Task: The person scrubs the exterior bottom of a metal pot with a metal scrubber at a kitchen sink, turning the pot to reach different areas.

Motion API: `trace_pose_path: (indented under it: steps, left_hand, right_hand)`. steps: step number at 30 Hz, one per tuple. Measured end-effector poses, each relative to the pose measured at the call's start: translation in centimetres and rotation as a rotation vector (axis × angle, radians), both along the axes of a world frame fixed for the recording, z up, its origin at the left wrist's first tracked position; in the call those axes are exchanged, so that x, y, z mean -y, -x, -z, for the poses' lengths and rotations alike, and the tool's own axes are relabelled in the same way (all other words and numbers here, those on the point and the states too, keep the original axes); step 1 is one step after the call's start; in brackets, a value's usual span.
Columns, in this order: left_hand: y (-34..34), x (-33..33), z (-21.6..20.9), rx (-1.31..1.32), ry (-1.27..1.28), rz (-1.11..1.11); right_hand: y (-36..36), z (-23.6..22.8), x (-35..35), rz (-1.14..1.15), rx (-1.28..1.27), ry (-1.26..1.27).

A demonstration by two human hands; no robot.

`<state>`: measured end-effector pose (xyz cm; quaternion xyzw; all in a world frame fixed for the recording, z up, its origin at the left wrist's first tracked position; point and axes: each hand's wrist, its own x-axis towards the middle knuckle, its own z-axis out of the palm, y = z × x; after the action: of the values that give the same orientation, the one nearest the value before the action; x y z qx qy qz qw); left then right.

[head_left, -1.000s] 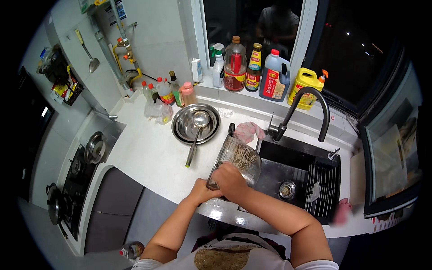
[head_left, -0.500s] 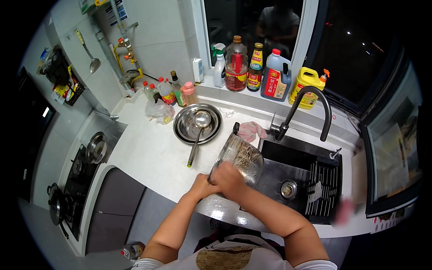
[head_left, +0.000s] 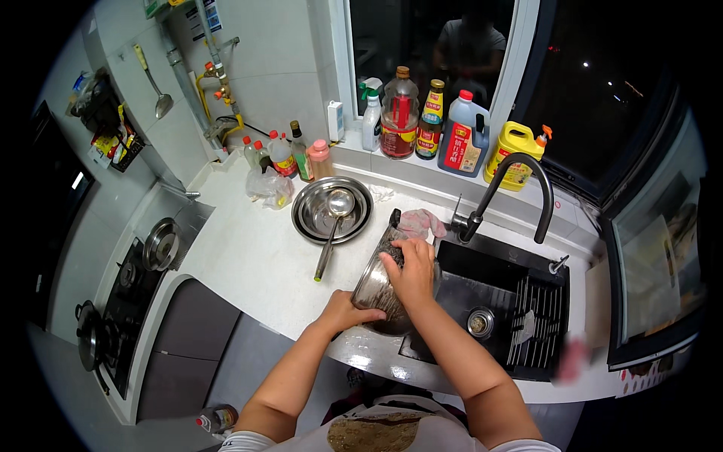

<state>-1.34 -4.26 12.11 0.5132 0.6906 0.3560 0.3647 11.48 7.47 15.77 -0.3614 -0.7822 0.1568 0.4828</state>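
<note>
A stained steel pot (head_left: pixel 369 280) with a dark handle leans on its side at the sink's left edge, its brown-marked wall turned up. My left hand (head_left: pixel 348 310) grips its near left rim, the thumb lying over the metal. My right hand (head_left: pixel 413 273) presses on the upper wall with bent fingers, the thumb set apart from them. Whatever may lie under those fingers is hidden. Behind the pot a pink-and-white cloth (head_left: pixel 422 223) lies crumpled by the tap. To the left, nested steel bowls (head_left: pixel 300 218) hold a ladle (head_left: pixel 328 248).
The black sink (head_left: pixel 452 297) has a drain and a rack (head_left: pixel 538 324) on its right, below a curved black tap (head_left: pixel 544 200). Several bottles, including a yellow jug (head_left: pixel 514 158), line the sill. An open window (head_left: pixel 654 248) juts in at right. Water wets the counter's front edge (head_left: pixel 365 350).
My right hand has gone from a closed fist low on the pot to higher on its wall, thumb now apart. My left hand stays at the rim. The pot's tilt has shifted slightly.
</note>
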Motion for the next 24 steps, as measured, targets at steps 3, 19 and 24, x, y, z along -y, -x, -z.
trace_pose_path:
  steps: [3,19,24]
  left_hand:
    - [-0.4,-0.9,0.6,-0.007,-0.143,-0.105]
    - [-1.4,-1.5,2.8,-0.427,-0.490,-0.244]
    - [-0.9,-1.8,2.5,-0.404,-0.455,-0.174]
  right_hand:
    - [-0.1,1.3,-0.7,-0.008,0.040,0.024]
    - [-0.3,1.2,2.2,-0.340,0.054,-0.275]
    - [-0.5,1.1,0.3,-0.321,0.119,-0.245]
